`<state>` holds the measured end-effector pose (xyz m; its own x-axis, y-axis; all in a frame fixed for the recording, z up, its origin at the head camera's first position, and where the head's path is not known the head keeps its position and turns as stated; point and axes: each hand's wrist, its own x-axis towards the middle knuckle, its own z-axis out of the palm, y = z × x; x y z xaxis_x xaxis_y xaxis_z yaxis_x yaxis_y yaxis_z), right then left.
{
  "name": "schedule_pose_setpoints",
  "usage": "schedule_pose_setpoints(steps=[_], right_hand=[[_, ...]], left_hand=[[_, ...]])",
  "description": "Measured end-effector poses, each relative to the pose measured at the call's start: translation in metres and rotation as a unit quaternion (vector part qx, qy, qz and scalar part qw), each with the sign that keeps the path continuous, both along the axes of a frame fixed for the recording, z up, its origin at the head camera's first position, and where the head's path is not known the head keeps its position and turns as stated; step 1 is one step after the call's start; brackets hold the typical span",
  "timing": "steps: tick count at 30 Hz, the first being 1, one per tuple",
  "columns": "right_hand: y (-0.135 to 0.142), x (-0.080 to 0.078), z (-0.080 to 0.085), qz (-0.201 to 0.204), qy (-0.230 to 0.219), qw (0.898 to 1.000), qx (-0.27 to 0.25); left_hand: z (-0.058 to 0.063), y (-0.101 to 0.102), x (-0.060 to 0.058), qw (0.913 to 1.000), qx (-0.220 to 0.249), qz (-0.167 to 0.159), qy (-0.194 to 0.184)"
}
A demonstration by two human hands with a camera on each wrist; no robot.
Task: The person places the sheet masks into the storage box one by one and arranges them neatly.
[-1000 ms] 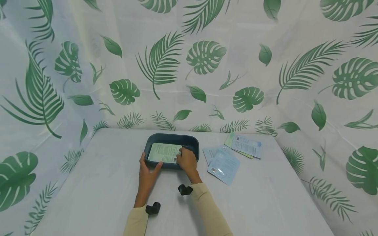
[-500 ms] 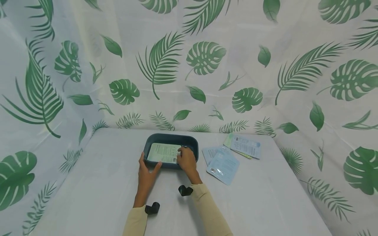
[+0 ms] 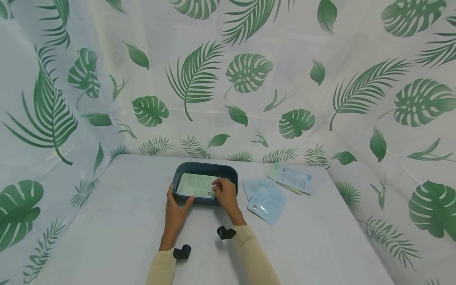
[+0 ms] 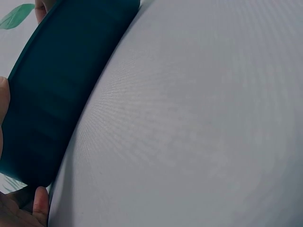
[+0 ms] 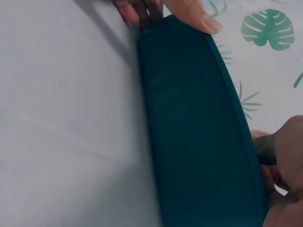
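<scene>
A dark teal plastic basin sits on the white table, and a pale green sheet mask packet lies flat inside it. My left hand grips the basin's front left corner, with the thumb at the front rim and the fingers at the left side. Inside the basin, my right hand bends its fingers down at the packet's right edge. I cannot tell whether they pinch that edge. In the right wrist view the basin wall hides the packet, and curled right fingers show beyond the rim.
Right of the basin lie two overlapping light blue packets. Behind them, another blue packet overlaps a green one. A leaf-patterned curtain rises at the table's back edge and both sides.
The right fingers have lifted and spread slightly at the packet's right edge. The left hand keeps its hold on the basin, and the packets stay put. The head view has shifted slightly.
</scene>
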<state>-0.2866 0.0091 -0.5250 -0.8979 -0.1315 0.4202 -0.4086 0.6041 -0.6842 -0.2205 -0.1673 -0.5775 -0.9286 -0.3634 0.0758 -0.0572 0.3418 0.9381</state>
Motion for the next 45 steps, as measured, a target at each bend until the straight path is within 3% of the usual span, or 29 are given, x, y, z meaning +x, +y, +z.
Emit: schedule_pose_setpoints(steps=[5,11,15,20,26,33,39,45], right_hand=[[0.003,0.002,0.001,0.035,0.023,0.998,-0.043],[0.014,0.005,0.000,0.054,0.013,0.988,-0.143],[0.027,0.006,-0.002,0.008,0.029,0.984,-0.177],[0.052,0.004,-0.004,-0.087,0.044,0.976,-0.196],[0.099,0.006,-0.014,-0.199,0.007,0.971,-0.135],[0.158,0.011,-0.030,-0.268,-0.084,0.959,-0.035],[0.191,0.017,-0.040,-0.279,-0.151,0.948,-0.026],[0.205,0.012,-0.043,-0.248,-0.182,0.951,-0.002]], left_hand=[[0.000,-0.001,0.000,1.0000,-0.001,0.003,0.009],[-0.003,0.000,-0.001,0.9998,-0.001,0.006,0.016],[-0.001,-0.001,-0.001,0.9998,-0.002,0.004,0.021],[0.003,-0.002,-0.003,0.9996,-0.006,0.002,0.026],[0.002,-0.001,-0.002,0.9998,-0.003,0.001,0.022],[-0.002,0.001,0.000,0.9997,-0.003,0.005,0.023],[-0.003,0.000,0.001,0.9999,-0.005,0.000,0.016],[-0.003,0.002,0.000,0.9999,0.000,0.003,0.016]])
